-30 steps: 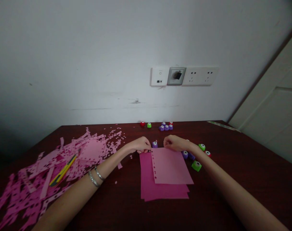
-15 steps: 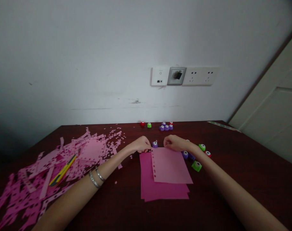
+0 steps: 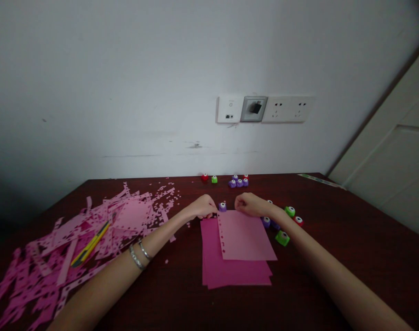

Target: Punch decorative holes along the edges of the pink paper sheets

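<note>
A light pink sheet of paper [image 3: 248, 236], with a column of punched holes down its left side, lies partly over darker pink sheets [image 3: 235, 275]. My left hand [image 3: 204, 206] is closed on its far left corner. With bent fingers, my right hand [image 3: 248, 203] grips the far edge of the same sheet. Between my hands a purple craft punch [image 3: 222, 207] sits at that far edge; I cannot tell whether the paper is inside its slot. My fingertips are partly hidden.
Punched pink paper scraps [image 3: 66, 239] heap on the left, with a yellow utility knife [image 3: 90, 244] on top. Green punches [image 3: 282, 238], red and purple ones lie beside my right forearm. More purple punches [image 3: 239, 183] stand near the wall. A ruler-like strip [image 3: 321, 180] lies at the back right.
The light pink sheet has shifted slightly, its near edge now a little farther from me. Both hands stay almost where they were, still gripping it.
</note>
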Action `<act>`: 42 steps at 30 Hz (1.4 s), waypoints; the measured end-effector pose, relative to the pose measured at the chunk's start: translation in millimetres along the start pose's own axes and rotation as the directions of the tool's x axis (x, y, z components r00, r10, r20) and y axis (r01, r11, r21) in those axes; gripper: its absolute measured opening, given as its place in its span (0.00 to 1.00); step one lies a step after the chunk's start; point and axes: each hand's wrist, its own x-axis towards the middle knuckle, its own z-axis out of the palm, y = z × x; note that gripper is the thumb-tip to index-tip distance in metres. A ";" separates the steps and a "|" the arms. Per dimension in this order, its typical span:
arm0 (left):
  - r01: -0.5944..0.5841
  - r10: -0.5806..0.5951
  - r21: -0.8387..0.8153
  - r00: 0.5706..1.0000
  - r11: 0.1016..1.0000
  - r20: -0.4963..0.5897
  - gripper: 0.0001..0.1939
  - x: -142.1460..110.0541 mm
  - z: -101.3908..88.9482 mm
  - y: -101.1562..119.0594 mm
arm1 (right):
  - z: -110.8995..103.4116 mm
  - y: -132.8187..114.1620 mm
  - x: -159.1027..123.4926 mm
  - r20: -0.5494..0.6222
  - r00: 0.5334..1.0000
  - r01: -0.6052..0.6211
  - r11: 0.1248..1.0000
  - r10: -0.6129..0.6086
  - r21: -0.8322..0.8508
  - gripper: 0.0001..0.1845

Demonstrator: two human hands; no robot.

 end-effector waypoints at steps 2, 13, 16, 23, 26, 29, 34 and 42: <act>0.000 0.000 0.001 1.000 1.000 -0.006 0.08 1.5 0.4 -0.9 | 0.3 -0.1 0.1 -0.009 1.000 0.009 1.000 -0.009 -0.010 0.11; 0.009 -0.008 0.030 0.999 0.999 -0.037 0.08 3.9 0.7 -2.7 | 2.8 -2.6 0.9 -0.069 0.997 0.029 0.997 -0.034 -0.065 0.11; 0.001 0.001 0.037 0.999 0.999 -0.044 0.08 4.5 1.2 -2.9 | 3.6 -3.4 1.1 -0.090 0.995 0.037 0.996 -0.043 -0.077 0.11; -0.012 0.016 0.071 0.998 0.997 -0.057 0.09 8.2 2.5 -5.4 | 4.9 -4.3 1.5 -0.098 0.995 0.025 0.996 -0.034 -0.089 0.12; -0.014 0.019 0.074 0.998 0.997 -0.065 0.09 9.6 2.4 -7.2 | 4.1 -6.3 0.7 -0.099 0.995 0.011 0.996 -0.019 -0.083 0.12; -0.022 0.027 0.069 0.997 0.997 -0.069 0.09 10.8 2.5 -9.2 | 3.9 -6.7 0.3 -0.112 0.993 0.015 0.997 -0.024 -0.080 0.11; -0.015 0.020 0.061 0.998 0.998 -0.067 0.09 10.3 2.2 -9.5 | 4.9 -4.8 1.3 -0.122 0.992 0.022 0.996 -0.033 -0.089 0.10; 0.014 -0.009 0.041 0.993 0.999 -0.116 0.12 9.7 -10.6 -8.1 | -15.3 -16.4 -5.2 -0.299 0.952 0.041 0.994 -0.069 -0.099 0.08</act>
